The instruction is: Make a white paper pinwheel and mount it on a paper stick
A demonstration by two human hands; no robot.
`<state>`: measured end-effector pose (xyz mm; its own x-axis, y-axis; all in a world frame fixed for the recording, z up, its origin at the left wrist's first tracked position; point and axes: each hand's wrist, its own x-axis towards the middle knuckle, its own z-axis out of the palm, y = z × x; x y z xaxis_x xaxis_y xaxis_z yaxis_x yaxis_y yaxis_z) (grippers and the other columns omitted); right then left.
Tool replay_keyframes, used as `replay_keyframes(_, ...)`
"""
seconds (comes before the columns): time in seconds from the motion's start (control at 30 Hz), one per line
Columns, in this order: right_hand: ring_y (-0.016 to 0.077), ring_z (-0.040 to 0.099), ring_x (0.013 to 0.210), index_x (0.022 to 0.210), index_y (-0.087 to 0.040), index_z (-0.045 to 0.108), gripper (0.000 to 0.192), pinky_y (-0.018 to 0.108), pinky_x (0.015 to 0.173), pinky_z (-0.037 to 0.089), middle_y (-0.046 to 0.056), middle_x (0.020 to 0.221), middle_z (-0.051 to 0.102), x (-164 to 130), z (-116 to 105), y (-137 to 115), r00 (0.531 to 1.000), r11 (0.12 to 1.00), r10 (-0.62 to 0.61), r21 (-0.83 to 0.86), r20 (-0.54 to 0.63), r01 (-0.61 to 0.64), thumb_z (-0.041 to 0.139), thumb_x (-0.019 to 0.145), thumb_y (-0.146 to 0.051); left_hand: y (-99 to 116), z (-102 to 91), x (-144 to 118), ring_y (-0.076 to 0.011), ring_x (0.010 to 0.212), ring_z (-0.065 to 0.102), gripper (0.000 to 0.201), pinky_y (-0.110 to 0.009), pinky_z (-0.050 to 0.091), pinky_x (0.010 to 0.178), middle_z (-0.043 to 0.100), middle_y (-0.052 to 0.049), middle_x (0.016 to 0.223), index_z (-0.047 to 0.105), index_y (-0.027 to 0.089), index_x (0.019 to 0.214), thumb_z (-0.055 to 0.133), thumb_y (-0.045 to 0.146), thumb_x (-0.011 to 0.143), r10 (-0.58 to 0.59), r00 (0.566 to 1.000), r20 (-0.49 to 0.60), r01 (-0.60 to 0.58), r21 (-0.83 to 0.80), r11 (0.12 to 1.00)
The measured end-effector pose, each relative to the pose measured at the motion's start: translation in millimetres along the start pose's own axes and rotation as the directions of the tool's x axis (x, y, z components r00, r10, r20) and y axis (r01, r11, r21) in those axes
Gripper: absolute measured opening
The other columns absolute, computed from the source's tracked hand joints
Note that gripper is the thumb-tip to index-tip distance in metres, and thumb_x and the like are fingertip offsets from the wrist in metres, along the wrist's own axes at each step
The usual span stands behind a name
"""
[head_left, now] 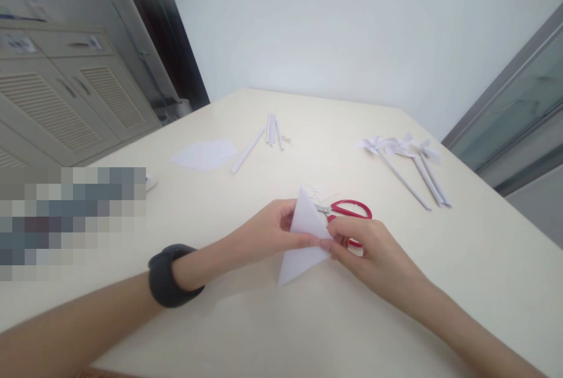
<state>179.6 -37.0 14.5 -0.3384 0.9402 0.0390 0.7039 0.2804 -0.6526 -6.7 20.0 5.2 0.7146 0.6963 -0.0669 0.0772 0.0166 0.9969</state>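
Closed cabinet (73,108); hands (268,230) hold paper (305,216).

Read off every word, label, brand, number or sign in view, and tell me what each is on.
No text can be read in this view.
Stickers on the cabinet: dark marks, too small and blurred to read.
Folded paper being held: no writing visible on the side facing us.
Scissors: no brand legible.
Black wristband: no marking legible.
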Motion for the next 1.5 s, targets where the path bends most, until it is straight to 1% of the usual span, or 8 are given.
replay_keyframes(0.17, 0.0114, 0.035, 0.057, 0.061, -0.020, 0.026, 0.031, 0.024, 0.052, 0.026, -0.004, 0.059, 0.036, -1.8, 0.2, -3.9, 1.000, 0.998, 0.024, -0.054, 0.013, -0.023, 0.046, 0.084, -0.022, 1.5, 0.1, -2.4, -0.0220, 0.089, 0.065, 0.022, -0.033, 0.051, 0.078, 0.070, -0.007, 0.102, 0.063, 0.015, 0.097, 0.066, 0.024, 0.076, -0.036, 0.999, -0.034, 0.035, -0.021, 0.999)
replay_keyframes(0.37, 0.0122, 0.039, 0.058, 0.061, -0.020, 0.033, 0.027, 0.025, 0.053, 0.030, -0.004, 0.060, 0.042, -1.3, -1.8, -6.2, 0.999, 0.999, 0.032, -0.032, 0.024, -0.031, 0.047, 0.084, -0.023, 4.7, 0.9, -2.9, -0.0204, 0.088, 0.065, 0.021, -0.029, 0.051, 0.073, 0.071, -0.004, 0.096, 0.065, 0.017, 0.095, 0.066, 0.029, 0.077, -0.058, 0.992, -0.110, 0.049, -0.080, 0.996)
replay_keyframes(0.53, 0.0136, 0.048, 0.061, 0.061, -0.020, 0.037, 0.027, 0.026, 0.056, 0.034, -0.003, 0.063, 0.052, -1.7, -5.5, -4.3, 0.996, 0.995, 0.046, 0.081, 0.074, -0.052, 0.048, 0.085, -0.026, 8.7, -3.5, -0.8, -0.0187, 0.084, 0.063, 0.021, -0.028, 0.048, 0.073, 0.070, -0.004, 0.092, 0.066, 0.017, 0.094, 0.065, 0.031, 0.078, 0.008, 0.988, -0.154, -0.016, -0.053, 0.998)
replay_keyframes(0.7, 0.0129, 0.050, 0.062, 0.061, -0.020, 0.034, 0.030, 0.025, 0.057, 0.036, -0.003, 0.065, 0.052, -1.4, -10.2, -3.3, 0.992, 0.980, 0.047, 0.187, 0.119, -0.069, 0.047, 0.087, -0.027, 10.0, -10.0, 1.4, -0.0115, 0.068, 0.054, 0.014, -0.022, 0.041, 0.064, 0.063, 0.001, 0.073, 0.064, 0.016, 0.076, 0.065, 0.030, 0.079, 0.041, 0.975, -0.219, -0.034, 0.033, 0.999)
replay_keyframes(0.87, 0.0124, 0.050, 0.062, 0.060, -0.020, 0.033, 0.031, 0.025, 0.058, 0.036, -0.004, 0.063, 0.050, -1.7, -12.3, -3.8, 0.989, 0.975, 0.065, 0.202, 0.135, -0.092, 0.047, 0.087, -0.027, 11.4, -9.3, 1.3, -0.0102, 0.066, 0.050, 0.013, -0.022, 0.037, 0.062, 0.059, 0.003, 0.069, 0.063, 0.017, 0.073, 0.063, 0.027, 0.080, 0.060, 0.974, -0.217, -0.053, 0.038, 0.998)
replay_keyframes(1.03, 0.0120, 0.051, 0.062, 0.061, -0.020, 0.037, 0.030, 0.024, 0.057, 0.036, -0.004, 0.065, 0.052, -1.6, -13.9, -4.2, 0.987, 0.976, 0.073, 0.191, 0.141, -0.100, 0.047, 0.088, -0.028, 11.3, -10.5, 1.7, -0.0101, 0.064, 0.047, 0.017, -0.022, 0.037, 0.061, 0.058, 0.002, 0.069, 0.064, 0.016, 0.072, 0.060, 0.029, 0.082, 0.078, 0.972, -0.224, -0.068, 0.050, 0.996)
replay_keyframes(1.27, 0.0113, 0.052, 0.063, 0.061, -0.019, 0.040, 0.029, 0.024, 0.058, 0.036, -0.004, 0.065, 0.053, -2.9, -14.7, -4.3, 0.985, 0.980, 0.077, 0.168, 0.158, -0.103, 0.047, 0.088, -0.028, 10.0, -11.9, 1.4, -0.0116, 0.068, 0.047, 0.022, -0.022, 0.038, 0.060, 0.062, -0.002, 0.078, 0.068, 0.014, 0.079, 0.055, 0.032, 0.086, 0.105, 0.970, -0.221, -0.095, 0.054, 0.994)
replay_keyframes(1.5, 0.0106, 0.050, 0.063, 0.062, -0.019, 0.041, 0.028, 0.022, 0.056, 0.036, -0.004, 0.066, 0.052, -2.5, -16.8, -3.7, 0.983, 0.981, 0.069, 0.169, 0.171, -0.099, 0.047, 0.088, -0.028, 9.6, -12.1, 0.3, -0.0103, 0.065, 0.047, 0.022, -0.021, 0.039, 0.060, 0.060, 0.000, 0.072, 0.067, 0.015, 0.075, 0.054, 0.029, 0.086, 0.110, 0.964, -0.241, -0.108, 0.020, 0.994)
